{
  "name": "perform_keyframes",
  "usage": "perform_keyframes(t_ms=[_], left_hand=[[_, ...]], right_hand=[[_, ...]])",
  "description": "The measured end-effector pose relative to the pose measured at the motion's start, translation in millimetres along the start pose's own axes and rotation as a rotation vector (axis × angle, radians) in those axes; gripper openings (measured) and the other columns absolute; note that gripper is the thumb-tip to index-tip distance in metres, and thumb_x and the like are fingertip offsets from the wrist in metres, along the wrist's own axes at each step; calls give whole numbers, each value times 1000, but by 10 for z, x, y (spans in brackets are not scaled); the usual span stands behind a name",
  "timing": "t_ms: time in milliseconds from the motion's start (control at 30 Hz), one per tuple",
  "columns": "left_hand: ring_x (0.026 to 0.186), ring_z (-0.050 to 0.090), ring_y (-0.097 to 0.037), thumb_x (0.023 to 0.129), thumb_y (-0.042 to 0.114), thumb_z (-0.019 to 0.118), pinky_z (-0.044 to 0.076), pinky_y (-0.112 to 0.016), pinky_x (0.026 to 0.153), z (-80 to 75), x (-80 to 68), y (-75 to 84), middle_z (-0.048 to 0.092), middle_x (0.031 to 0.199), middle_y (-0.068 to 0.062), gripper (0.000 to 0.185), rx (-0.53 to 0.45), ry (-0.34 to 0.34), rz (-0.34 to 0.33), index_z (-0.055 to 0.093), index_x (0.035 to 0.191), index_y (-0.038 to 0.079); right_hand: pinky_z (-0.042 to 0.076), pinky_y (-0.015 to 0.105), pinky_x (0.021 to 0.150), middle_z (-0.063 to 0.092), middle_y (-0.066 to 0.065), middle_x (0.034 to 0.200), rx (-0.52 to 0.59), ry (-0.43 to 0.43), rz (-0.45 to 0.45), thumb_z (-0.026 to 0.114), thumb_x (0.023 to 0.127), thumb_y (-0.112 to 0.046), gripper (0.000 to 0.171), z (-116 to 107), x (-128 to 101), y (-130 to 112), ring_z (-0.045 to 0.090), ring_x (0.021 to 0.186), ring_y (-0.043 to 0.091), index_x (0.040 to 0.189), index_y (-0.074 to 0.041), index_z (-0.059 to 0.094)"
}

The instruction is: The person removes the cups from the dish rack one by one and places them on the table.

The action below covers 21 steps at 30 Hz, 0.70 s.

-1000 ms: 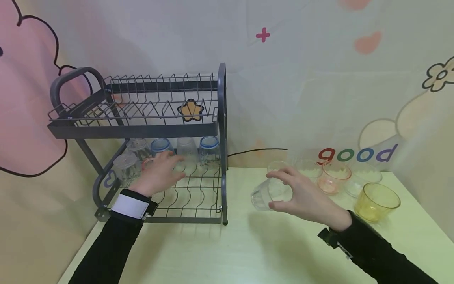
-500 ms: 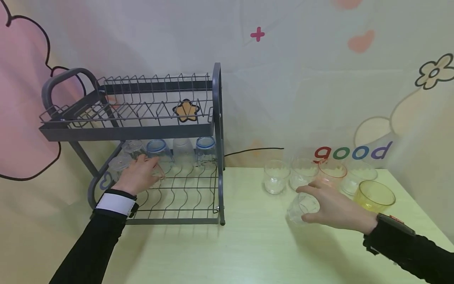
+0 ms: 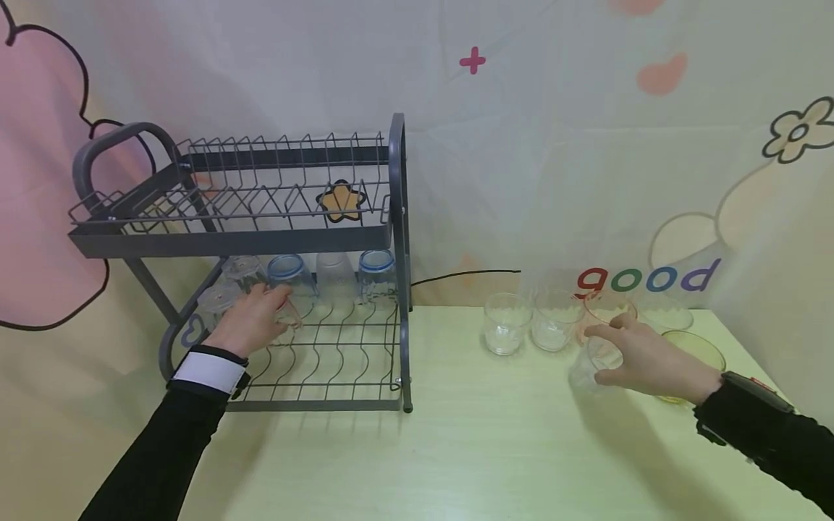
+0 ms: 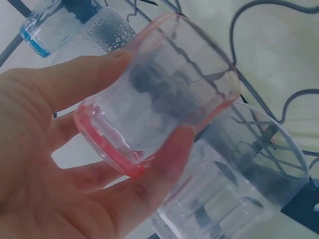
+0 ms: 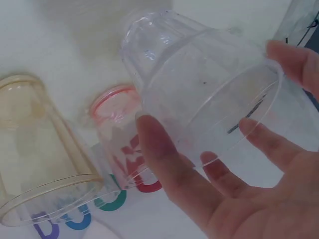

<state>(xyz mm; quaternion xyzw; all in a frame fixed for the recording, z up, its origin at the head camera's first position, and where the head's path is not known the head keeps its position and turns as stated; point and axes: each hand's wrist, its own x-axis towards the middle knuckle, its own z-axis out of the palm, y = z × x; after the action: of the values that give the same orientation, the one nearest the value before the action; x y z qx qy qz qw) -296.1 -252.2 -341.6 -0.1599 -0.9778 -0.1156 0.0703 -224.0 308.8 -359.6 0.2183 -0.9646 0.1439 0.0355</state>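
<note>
My left hand (image 3: 250,318) is in the rack's lower tier, holding a pink-tinted glass (image 4: 164,89) between thumb and fingers. The thick pink base points toward the palm. Right beside it in the left wrist view is a clear ribbed glass (image 4: 209,199). Over on the right side of the table, my right hand (image 3: 651,359) grips a clear glass (image 5: 199,84) near its rim. That glass is tilted, mouth toward the palm. Just behind it are another pink glass (image 5: 117,129) and a yellow glass (image 5: 45,149), partly covered by the right hand in the head view.
A dark two-tier dish rack (image 3: 234,244) stands at left. Upside-down glasses line its lower back, including two with blue bases, one a blue glass (image 3: 376,275). Clear glasses, among them a clear tumbler (image 3: 507,324), stand along the table's back. A black cord (image 3: 465,275) runs behind.
My right hand has carried the clear glass rightward, toward the standing glasses. My left hand has shifted a little left and now grips the pink glass. The head view has turned slightly.
</note>
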Motion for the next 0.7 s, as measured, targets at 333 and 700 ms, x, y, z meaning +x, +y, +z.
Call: perform_keyframes(t_ms=[333,700], left_hand=[[97,58,-46,82,4,77,52,-58,77,8,-8,-30,54,112,-32,54,-10,19,11,54,130,-3],[96,57,-44,83,7,77,51,-55,73,-17,8,-35,55,111,-28,53,-1,-7,25,53,129,-2]], right_hand=[[45,40,68,52,17,101,-55,-32,-7,85,68,-12,61,55,24,128,50,85,32,123,0,63],[51,47,68,49,26,102,-74,-58,10,82,74,-11,57,50,80,233,54,78,36,123,7,60]])
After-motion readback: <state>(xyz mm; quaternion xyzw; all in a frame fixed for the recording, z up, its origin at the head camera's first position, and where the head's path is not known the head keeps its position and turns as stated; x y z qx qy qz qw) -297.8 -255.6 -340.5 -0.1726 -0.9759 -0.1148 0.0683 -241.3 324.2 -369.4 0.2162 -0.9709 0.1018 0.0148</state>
